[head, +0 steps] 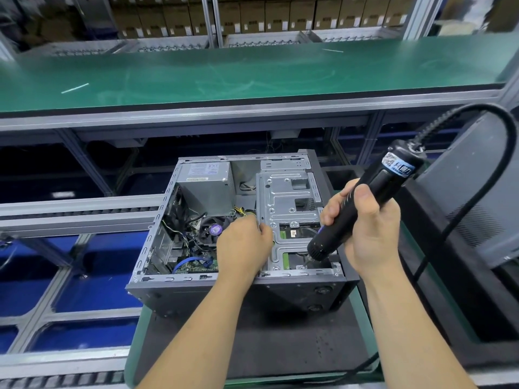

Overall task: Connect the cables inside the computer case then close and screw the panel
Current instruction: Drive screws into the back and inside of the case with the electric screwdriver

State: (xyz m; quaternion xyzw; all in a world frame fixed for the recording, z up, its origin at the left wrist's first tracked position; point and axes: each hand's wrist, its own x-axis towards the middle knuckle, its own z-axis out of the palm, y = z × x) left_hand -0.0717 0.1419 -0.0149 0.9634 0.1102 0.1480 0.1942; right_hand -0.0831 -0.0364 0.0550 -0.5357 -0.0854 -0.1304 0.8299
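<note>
An open computer case (224,290) lies on its side on a dark mat, its inside facing up. Inside are a grey power supply (206,189), a CPU fan (210,230), blue cables (191,262) and a metal drive cage (289,203). My left hand (243,245) rests curled against the cage's left edge; what its fingers hold is hidden. My right hand (368,220) grips a black electric screwdriver (362,206), whose tip points down at the cage's near right corner.
The screwdriver's thick black cable (477,192) loops up and down on the right. A dark side panel (477,197) leans at the right. A green conveyor belt (252,71) runs behind, with stacked boxes beyond. Roller rails and blue bins lie to the left.
</note>
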